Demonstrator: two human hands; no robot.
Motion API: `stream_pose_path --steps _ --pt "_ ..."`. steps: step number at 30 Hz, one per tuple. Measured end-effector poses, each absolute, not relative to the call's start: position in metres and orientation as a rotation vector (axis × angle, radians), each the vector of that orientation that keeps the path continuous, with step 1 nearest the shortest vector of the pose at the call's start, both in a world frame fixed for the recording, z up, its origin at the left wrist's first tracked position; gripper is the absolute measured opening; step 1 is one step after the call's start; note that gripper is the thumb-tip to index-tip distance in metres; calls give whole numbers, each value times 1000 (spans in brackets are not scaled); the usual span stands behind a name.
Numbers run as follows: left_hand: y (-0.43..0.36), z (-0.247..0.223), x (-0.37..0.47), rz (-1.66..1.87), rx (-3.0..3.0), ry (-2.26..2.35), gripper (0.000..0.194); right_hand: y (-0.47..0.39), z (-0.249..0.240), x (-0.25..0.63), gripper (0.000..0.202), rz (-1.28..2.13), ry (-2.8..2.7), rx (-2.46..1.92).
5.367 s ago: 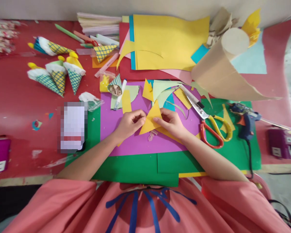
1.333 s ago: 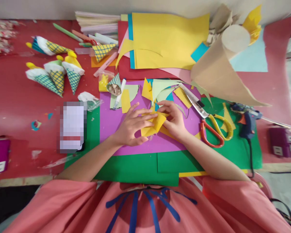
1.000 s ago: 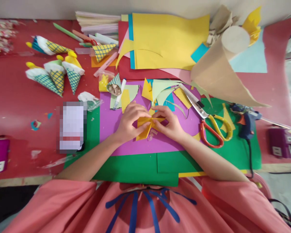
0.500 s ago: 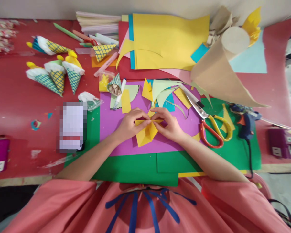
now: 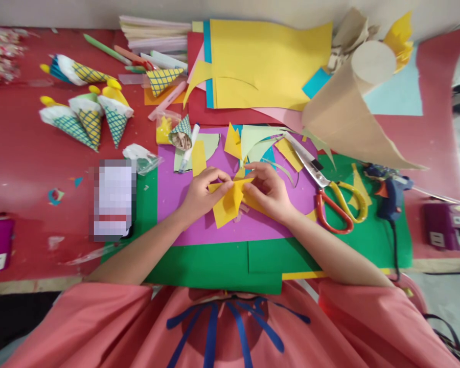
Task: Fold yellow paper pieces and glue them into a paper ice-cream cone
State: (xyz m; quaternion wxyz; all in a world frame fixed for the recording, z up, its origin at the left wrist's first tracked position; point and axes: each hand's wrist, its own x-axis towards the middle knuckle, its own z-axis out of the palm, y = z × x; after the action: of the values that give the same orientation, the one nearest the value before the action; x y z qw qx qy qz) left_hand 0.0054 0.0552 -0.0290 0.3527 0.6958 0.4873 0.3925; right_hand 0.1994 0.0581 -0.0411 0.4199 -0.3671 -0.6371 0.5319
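A folded piece of yellow paper point(image 5: 227, 205) is held up between my two hands, over a purple sheet point(image 5: 210, 232). My left hand point(image 5: 202, 197) pinches its upper left edge between thumb and fingers. On the other side, my right hand point(image 5: 269, 193) has its thumb and fingertips closed on the paper's right part. The paper has a raised crease in its middle. Yellow and pale green scraps point(image 5: 253, 140) lie just beyond my hands, and part of a yellow scrap shows behind the fingertips.
Scissors point(image 5: 324, 184) and a blue glue gun point(image 5: 391, 199) lie at the right. A large brown paper cone point(image 5: 341, 112) stands beyond them. Several small patterned cones point(image 5: 115, 115) and a blurred-out phone point(image 5: 113, 199) are at the left. Yellow sheets point(image 5: 270, 61) lie at the back.
The yellow paper has turned and its lower part has shifted slightly left, so its crease now stands up more. My left hand has moved a little left and my right fingers are more curled.
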Motion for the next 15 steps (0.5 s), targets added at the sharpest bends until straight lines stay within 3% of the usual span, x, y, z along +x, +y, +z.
stream_pose_path --steps 15 --pt "55 -28 7 869 1769 1266 21 59 -39 197 30 1312 -1587 -1042"
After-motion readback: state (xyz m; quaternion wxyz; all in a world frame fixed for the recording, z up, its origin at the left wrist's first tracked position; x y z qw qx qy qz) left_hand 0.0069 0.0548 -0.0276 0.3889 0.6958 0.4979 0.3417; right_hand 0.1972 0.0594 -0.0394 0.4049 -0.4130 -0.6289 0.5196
